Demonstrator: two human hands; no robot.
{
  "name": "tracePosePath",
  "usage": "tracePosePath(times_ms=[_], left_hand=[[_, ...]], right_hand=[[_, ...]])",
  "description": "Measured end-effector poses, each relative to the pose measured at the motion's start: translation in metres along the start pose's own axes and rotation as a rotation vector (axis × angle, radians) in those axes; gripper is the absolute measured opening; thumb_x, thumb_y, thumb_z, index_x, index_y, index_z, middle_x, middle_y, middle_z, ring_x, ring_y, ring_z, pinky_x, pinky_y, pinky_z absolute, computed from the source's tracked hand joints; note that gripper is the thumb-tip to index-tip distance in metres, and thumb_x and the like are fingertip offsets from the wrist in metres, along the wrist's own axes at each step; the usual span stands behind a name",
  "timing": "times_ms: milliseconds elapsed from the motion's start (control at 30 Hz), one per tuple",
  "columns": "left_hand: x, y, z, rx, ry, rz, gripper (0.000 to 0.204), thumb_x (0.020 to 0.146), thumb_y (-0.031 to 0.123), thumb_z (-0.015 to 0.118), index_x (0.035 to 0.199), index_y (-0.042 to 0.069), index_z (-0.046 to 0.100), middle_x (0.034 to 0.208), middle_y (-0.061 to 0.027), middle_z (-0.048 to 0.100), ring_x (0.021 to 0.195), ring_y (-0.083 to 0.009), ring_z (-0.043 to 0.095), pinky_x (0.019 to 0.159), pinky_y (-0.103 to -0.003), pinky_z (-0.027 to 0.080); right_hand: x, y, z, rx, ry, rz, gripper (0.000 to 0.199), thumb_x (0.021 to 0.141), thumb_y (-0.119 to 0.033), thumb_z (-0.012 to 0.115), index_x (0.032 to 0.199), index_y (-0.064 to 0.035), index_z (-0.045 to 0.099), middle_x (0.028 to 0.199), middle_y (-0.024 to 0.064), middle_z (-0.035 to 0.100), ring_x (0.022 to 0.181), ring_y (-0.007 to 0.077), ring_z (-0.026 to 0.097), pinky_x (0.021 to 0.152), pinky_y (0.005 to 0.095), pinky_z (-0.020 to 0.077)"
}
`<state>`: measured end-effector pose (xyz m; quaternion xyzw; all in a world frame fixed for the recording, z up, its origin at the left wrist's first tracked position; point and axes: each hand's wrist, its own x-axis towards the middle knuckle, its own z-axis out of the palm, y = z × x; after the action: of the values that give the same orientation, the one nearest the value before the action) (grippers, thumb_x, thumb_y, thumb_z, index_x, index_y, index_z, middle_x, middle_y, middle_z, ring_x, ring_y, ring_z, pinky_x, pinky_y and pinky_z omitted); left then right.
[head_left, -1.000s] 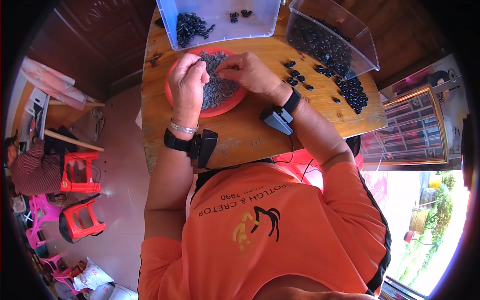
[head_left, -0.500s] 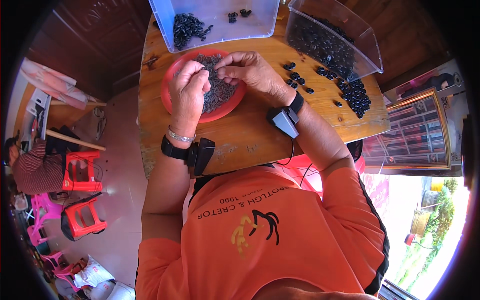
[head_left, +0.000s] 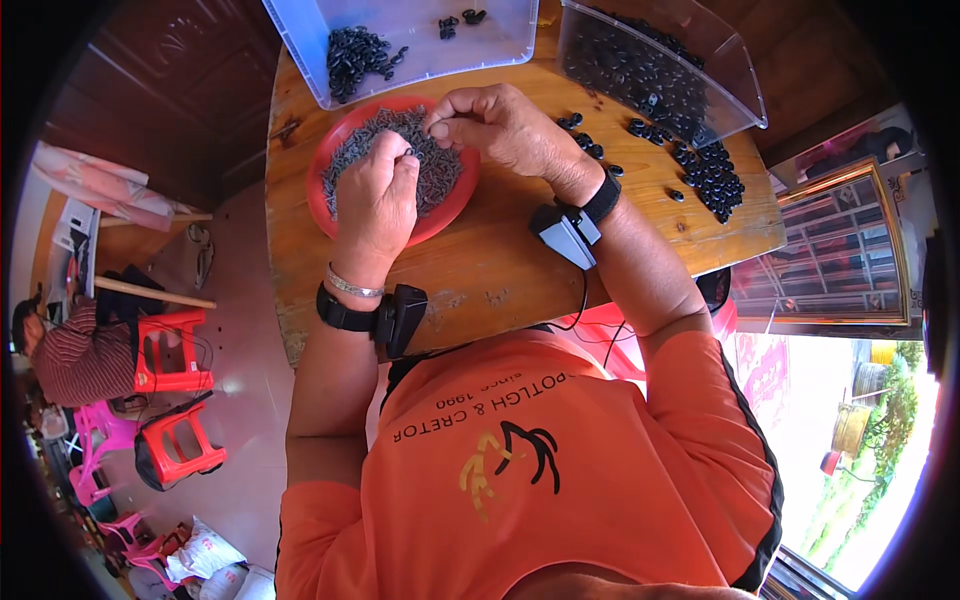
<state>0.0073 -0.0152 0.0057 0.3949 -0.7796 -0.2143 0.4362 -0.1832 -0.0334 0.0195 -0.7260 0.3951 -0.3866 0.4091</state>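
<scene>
My left hand (head_left: 378, 195) is closed over the red bowl (head_left: 455, 208), thumb against curled fingers. A small dark piece (head_left: 410, 152) shows at its thumb tip. Just to the right, my right hand (head_left: 500, 132) pinches thumb and fingertips together near the left thumb; what it holds, if anything, is too small to make out. Small grey screws (head_left: 352, 160) fill much of the bowl. Loose shiny black rounded parts (head_left: 710, 178) lie on the table to the right, a few of them close to my right wrist.
A clear plastic bin (head_left: 430, 72) beyond the bowl lies open toward me, with black parts (head_left: 360, 62) inside. Another clear bin (head_left: 740, 85) at the far right holds many black parts. The wooden table (head_left: 480, 290) ends before my body. Red stools (head_left: 180, 440) stand left, near another person (head_left: 85, 355).
The whole view has shifted slightly. My right hand has moved a little up and away from the left thumb, and the dark piece at the left thumb shows more plainly.
</scene>
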Motion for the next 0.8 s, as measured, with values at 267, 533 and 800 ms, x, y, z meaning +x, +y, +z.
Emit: tracePosePath(times_ms=[267,533,800], left_hand=[[-0.001,0.003,0.000,0.059,-0.007,0.057,0.006,0.085,0.009,0.051,0.085,0.003,0.050,0.063,-0.0178,0.055,0.062,-0.0375,0.057,0.055,-0.044,0.043],[-0.004,0.004,0.001,0.007,-0.027,0.026,0.006,0.085,0.007,0.051,0.082,0.002,0.049,0.062,-0.0173,0.053,0.060,-0.0374,0.055,0.053,-0.043,0.041],[-0.007,-0.003,0.008,-0.102,0.015,-0.065,0.007,0.083,0.006,0.052,0.080,0.001,0.049,0.059,-0.0154,0.050,0.053,-0.0311,0.051,0.051,-0.038,0.040]], right_hand=[[-0.002,-0.006,0.009,-0.109,-0.012,-0.017,0.014,0.084,-0.011,0.062,0.095,-0.0021,0.065,0.081,0.0043,0.066,0.078,0.0114,0.061,0.075,0.0266,0.0485],[-0.003,-0.009,0.012,-0.214,0.026,-0.097,0.012,0.080,-0.013,0.063,0.090,-0.0060,0.067,0.079,0.0090,0.067,0.076,0.0218,0.065,0.072,0.0320,0.0492],[-0.006,-0.015,0.016,-0.320,0.069,-0.098,0.015,0.082,-0.013,0.064,0.093,-0.0028,0.066,0.080,0.0079,0.068,0.076,0.0141,0.064,0.071,0.0288,0.0498]])
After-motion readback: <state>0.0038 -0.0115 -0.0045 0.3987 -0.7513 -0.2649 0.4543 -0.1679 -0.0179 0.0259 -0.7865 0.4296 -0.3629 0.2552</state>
